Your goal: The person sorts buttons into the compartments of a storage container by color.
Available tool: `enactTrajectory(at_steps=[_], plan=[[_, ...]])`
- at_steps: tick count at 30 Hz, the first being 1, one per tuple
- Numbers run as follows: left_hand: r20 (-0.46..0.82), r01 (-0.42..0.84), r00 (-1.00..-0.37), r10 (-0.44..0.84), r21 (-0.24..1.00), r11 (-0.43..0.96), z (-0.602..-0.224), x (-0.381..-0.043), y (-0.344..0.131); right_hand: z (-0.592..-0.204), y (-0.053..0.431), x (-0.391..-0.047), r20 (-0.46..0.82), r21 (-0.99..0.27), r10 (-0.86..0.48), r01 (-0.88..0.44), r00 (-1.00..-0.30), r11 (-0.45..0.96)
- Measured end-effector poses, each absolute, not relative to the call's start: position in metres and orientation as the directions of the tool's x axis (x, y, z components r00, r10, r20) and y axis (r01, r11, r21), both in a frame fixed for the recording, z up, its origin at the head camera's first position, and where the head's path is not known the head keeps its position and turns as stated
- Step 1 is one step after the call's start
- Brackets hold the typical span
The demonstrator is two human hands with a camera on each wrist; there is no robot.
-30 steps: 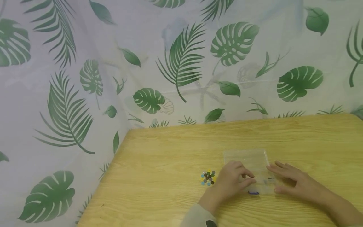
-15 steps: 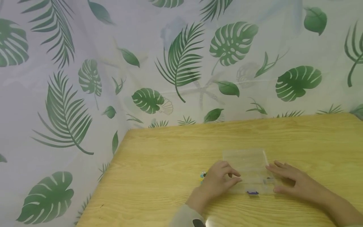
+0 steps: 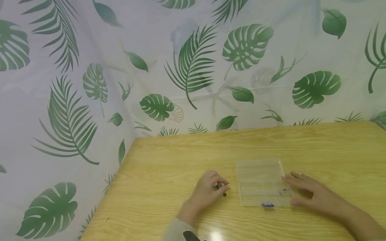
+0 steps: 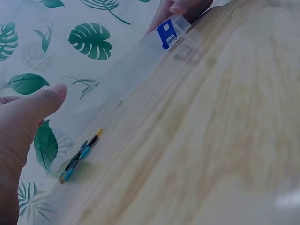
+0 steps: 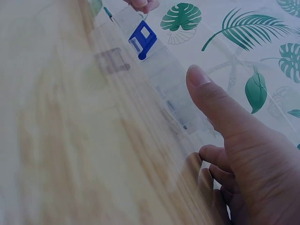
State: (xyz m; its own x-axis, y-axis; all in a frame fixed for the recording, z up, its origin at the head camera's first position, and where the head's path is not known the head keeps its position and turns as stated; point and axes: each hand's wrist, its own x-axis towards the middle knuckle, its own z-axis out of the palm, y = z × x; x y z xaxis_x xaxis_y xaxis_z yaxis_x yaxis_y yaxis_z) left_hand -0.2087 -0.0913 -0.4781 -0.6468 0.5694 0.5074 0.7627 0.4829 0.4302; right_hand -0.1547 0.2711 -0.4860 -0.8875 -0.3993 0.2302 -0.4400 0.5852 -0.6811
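Hovering at the coloured discs (image 4: pixel 84 153), left hand (image 3: pixel 205 190) has loosely curved fingers, nothing visibly held. Discs lie on the bench (image 3: pixel 181 157), left of the open clear plastic box (image 3: pixel 256 188). Right hand (image 3: pixel 315 193) sits at its right edge, fingers relaxed. Pinch discs singly, box braced.

White cloth (image 3: pixel 120 30) printed with green palm fronds (image 3: pixel 193 63), split leaves (image 3: pixel 312 90) and faint starfish (image 3: pixel 215 96) and shells (image 3: pixel 176 114) hangs along the left and far sides of a yellow wood-grain table (image 3: pixel 156 167), whose near part catches a bright patch of light (image 3: pixel 215 235).
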Motion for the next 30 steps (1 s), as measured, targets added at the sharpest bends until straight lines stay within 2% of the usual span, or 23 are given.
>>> enactTrajectory(at_steps=[4,18,21,26,30], plan=[[0.499,0.742,-0.671,0.548,0.447,0.500,-0.479,-0.209,-0.104,-0.486,0.271,-0.155,0.230,-0.686,-0.403,-0.441,-0.886,0.578],[0.525,0.741,-0.670,0.525,0.434,0.513,-0.486,-0.219,-0.127,-0.485,0.272,-0.155,0.237,-0.691,-0.409,-0.449,-0.881,0.566],[0.530,0.764,-0.642,0.554,0.380,0.522,-0.488,-0.219,-0.132,-0.485,0.272,-0.155,0.235,-0.695,-0.410,-0.447,-0.882,0.564],[0.505,0.823,-0.551,0.664,0.200,0.531,-0.489,-0.214,-0.142,-0.487,0.272,-0.156,0.228,-0.702,-0.412,-0.443,-0.882,0.558],[0.477,0.840,-0.519,0.709,0.133,0.526,-0.486,-0.209,-0.146,-0.487,0.273,-0.156,0.230,-0.702,-0.412,-0.444,-0.881,0.557]])
